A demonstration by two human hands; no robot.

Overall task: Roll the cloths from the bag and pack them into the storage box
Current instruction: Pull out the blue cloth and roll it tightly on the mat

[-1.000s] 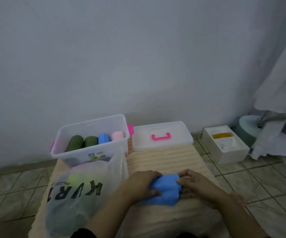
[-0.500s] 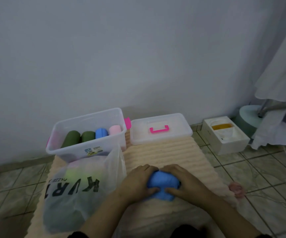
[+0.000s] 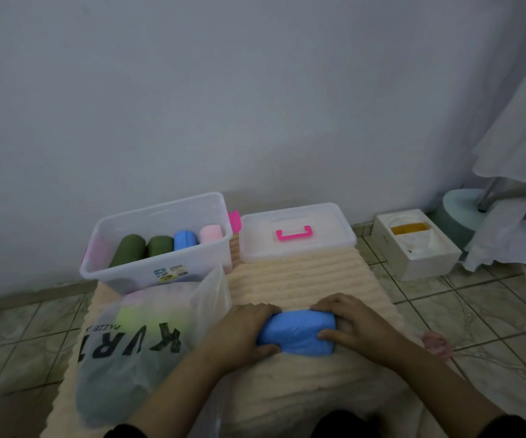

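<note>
While four rolled cloths sat in one storage box, two hands worked.
The left hand and right hand each had their grip curled round opposite ends of one blue cloth.

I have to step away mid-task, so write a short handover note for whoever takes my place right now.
Left hand and right hand both grip the blue cloth, nearly rolled, on the beige mat.
Storage box, open at back left, holds four rolls: two green, one blue, one pink. Its lid lies beside it.
Bag at left still holds cloths.
Left: finish this roll, box it, then empty the bag.
</note>
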